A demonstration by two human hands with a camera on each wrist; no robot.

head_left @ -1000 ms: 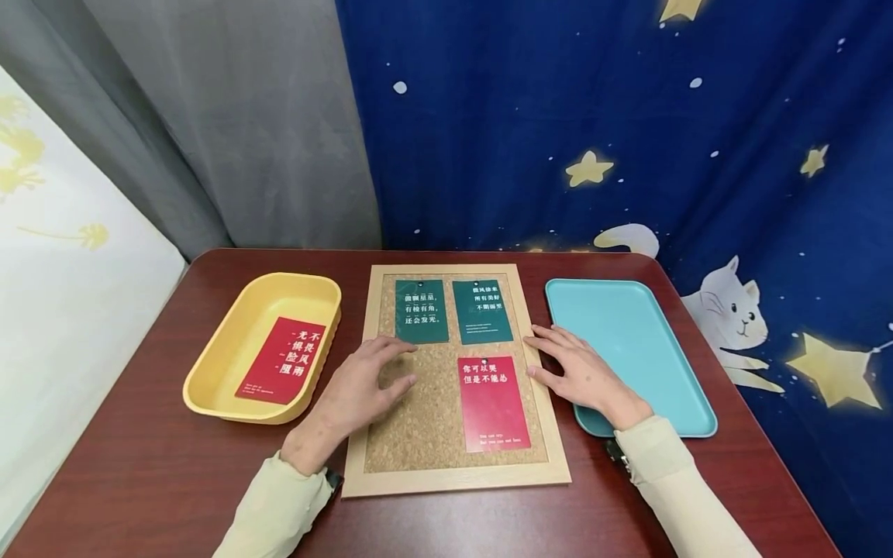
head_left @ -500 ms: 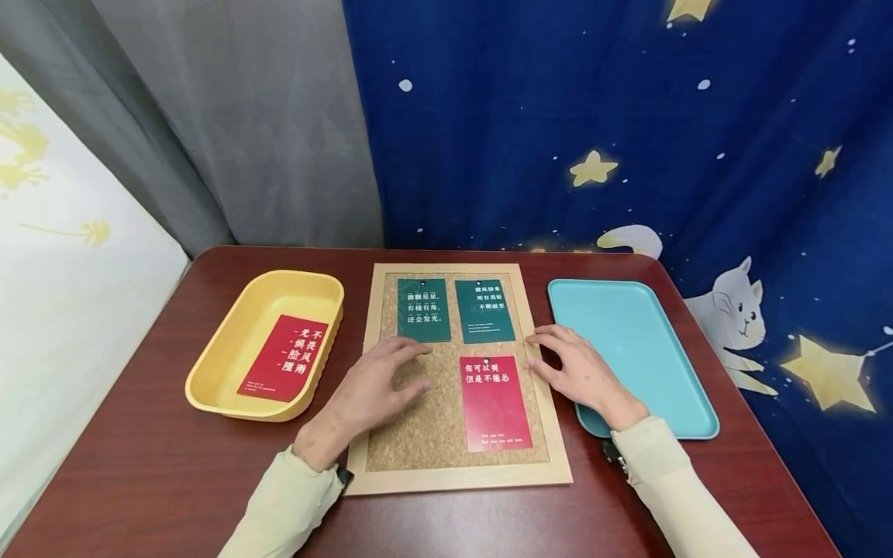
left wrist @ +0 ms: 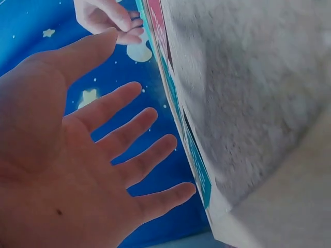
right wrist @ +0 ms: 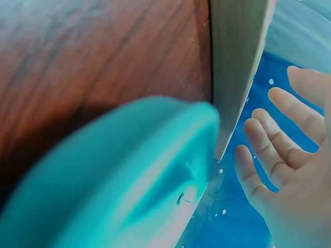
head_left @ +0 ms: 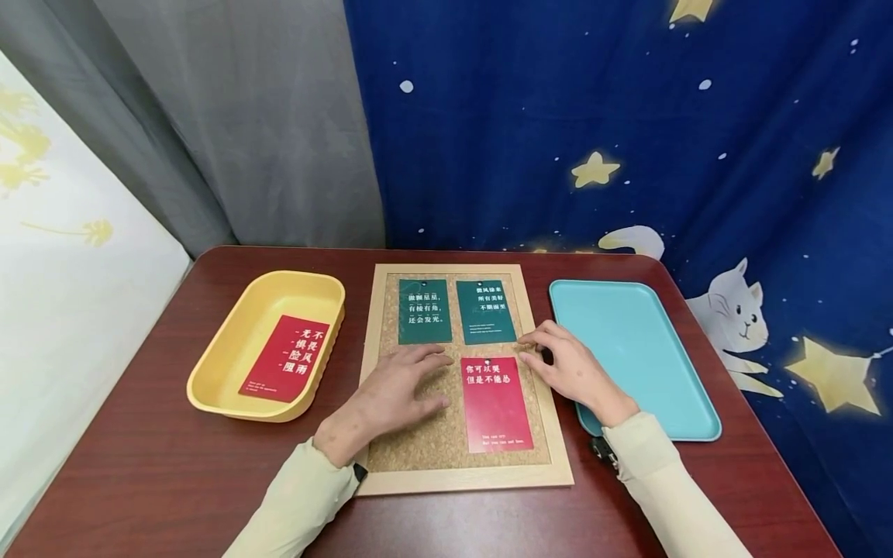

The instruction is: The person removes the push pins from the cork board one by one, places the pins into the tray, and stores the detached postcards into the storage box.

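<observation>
- I have my left hand (head_left: pixel 391 395) lying over the bare cork of the cork board (head_left: pixel 418 434), fingers spread and straight, tips just beside the left edge of the red card (head_left: pixel 495 403). It holds nothing. I judge it is there to steady the board.
- My right hand (head_left: pixel 568 368) sits at the right edge of the board, across the wooden frame, fingers loosely extended and pointing at the top right corner of the red card. From the head view the fingertips are near that corner; I cannot tell whether they touch it. The right wrist view shows the fingers relaxed and apart, gripping nothing.
- The red card lies in the lower right part of the cork, upright, with a small pin at its top edge, which is presumably what keeps it in place.
- Two green cards, one on the left (head_left: pixel 424 311) and one on the right (head_left: pixel 485 311), are pinned side by side along the far edge of the board, just above both hands.
- The board rests in the middle of the dark wooden table (head_left: pixel 139 480), so both hands reach it evenly.
- A yellow tray (head_left: pixel 216 364) stands off the board's left edge with another red card (head_left: pixel 286 369) lying flat inside.
- A teal tray (head_left: pixel 642 349) lies off the right edge, partly under my right wrist.
</observation>
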